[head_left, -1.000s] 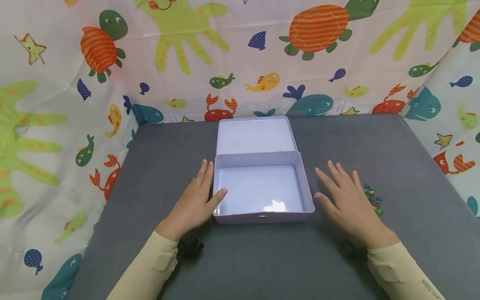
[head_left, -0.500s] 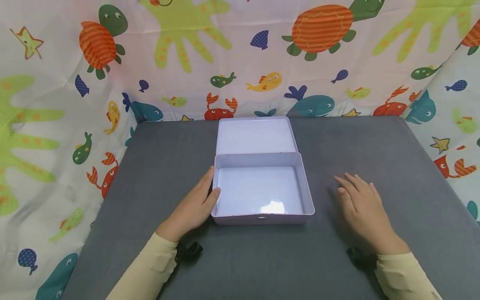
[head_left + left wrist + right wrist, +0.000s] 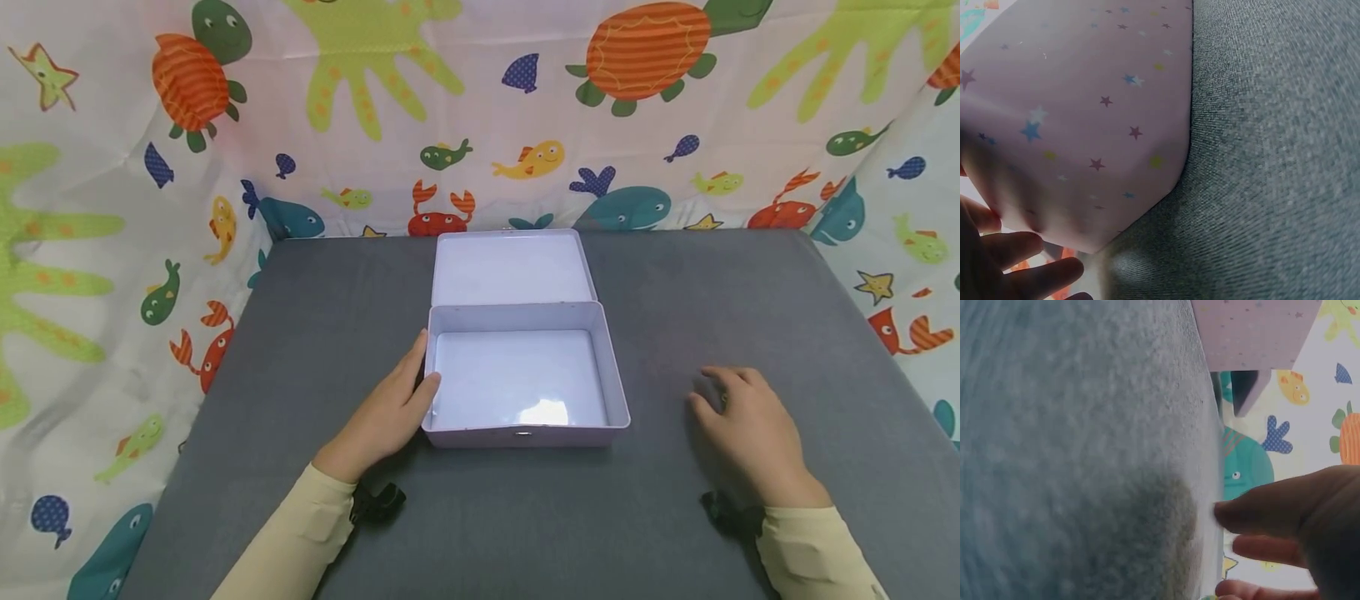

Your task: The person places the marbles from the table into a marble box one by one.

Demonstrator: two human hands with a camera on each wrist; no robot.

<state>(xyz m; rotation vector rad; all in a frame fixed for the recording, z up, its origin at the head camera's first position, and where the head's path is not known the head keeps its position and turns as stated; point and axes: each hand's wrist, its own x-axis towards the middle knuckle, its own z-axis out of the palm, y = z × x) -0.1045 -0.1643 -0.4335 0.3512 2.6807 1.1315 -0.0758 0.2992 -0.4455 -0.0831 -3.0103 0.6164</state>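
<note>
A pale lilac metal box [image 3: 525, 437] stands on the grey table, its lid [image 3: 512, 268] folded back and its inside bare. In the left wrist view, the outer wall of the box [image 3: 1097, 112] carries small coloured stars. My left hand [image 3: 382, 417] rests along the left side, thumb at the rim and fingers against the outer wall. To the right, my right hand [image 3: 757, 433] reaches down over a small pile of glass beads [image 3: 724, 402], fingers bent and thumb apart. Only a greenish bit of the pile shows between thumb and forefinger; the fingertips are partly hidden.
Grey cloth covers the table [image 3: 525, 525]. A curtain [image 3: 480, 108] printed with sea animals hangs behind and at both sides. Dark wrist straps [image 3: 378, 504] show under both sleeves.
My right hand has moved right and toward me from beside the box, covering the bead pile, and its fingers have bent. My left hand has drawn in against the box's left side.
</note>
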